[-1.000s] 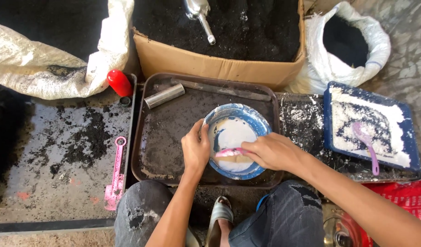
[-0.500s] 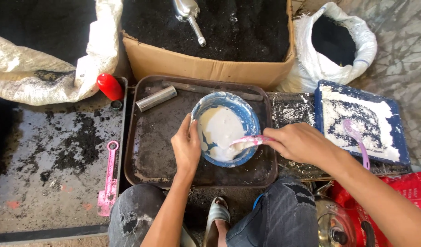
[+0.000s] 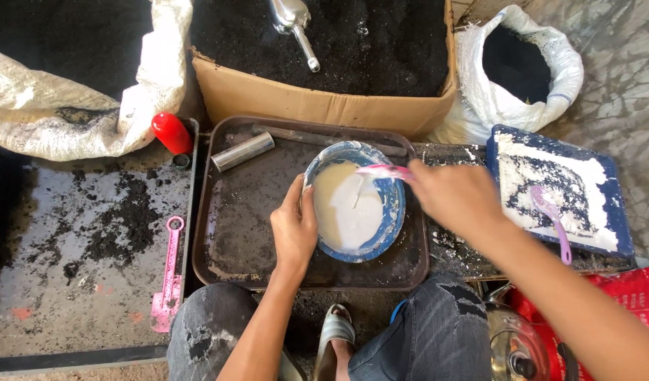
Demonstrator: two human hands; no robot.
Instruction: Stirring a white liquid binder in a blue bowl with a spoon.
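A blue bowl (image 3: 391,215) with creamy white batter sits on a dark metal tray (image 3: 239,204). My left hand (image 3: 294,227) grips the bowl's left rim and tilts it slightly. My right hand (image 3: 453,196) holds a pink spoon (image 3: 381,171) whose tip rests over the bowl's upper right rim. A shiny metal tube (image 3: 242,152) lies at the tray's upper left.
A cardboard box of black soil (image 3: 338,63) with a metal scoop (image 3: 295,20) stands behind the tray. A white sack (image 3: 518,63) of black powder is at upper right. At right, a blue tray (image 3: 561,187) holds white powder and a purple spoon (image 3: 551,219). At left lie a red cap (image 3: 172,132) and a pink tool (image 3: 167,279).
My right hand has drawn the pink spoon up and right, from the batter's middle to the bowl's upper right rim. My left hand stays on the rim.
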